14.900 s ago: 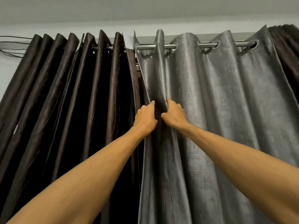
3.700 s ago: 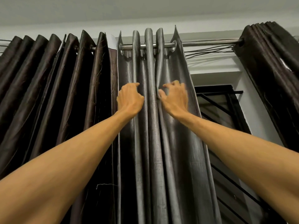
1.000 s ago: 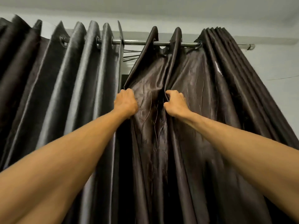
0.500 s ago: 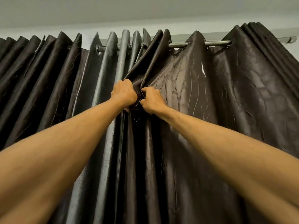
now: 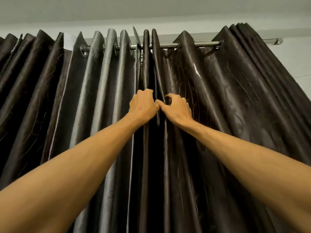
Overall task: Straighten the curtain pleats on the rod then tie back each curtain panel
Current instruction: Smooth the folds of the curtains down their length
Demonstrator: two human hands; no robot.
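At the far left a dark panel (image 5: 33, 84) hangs bunched in close folds, and beside it the grey panel (image 5: 101, 81) stands in even, upright pleats. Just right of the grey edge, the left hand (image 5: 143, 106) has its grip curled tight round the leading fold of the brown panel (image 5: 235, 98). The right hand (image 5: 176, 110), touching it, pinches the next fold between thumb and forefinger. Half a second ago these two folds slanted in a fan toward the hands. Now they rise straight and close together to the rod (image 5: 207, 43), hard against the grey panel. Farther right the brown cloth spreads in broad, uneven swells, then bunches near the rod's end. Straightening there looks unfinished, and no tie-back has been made.
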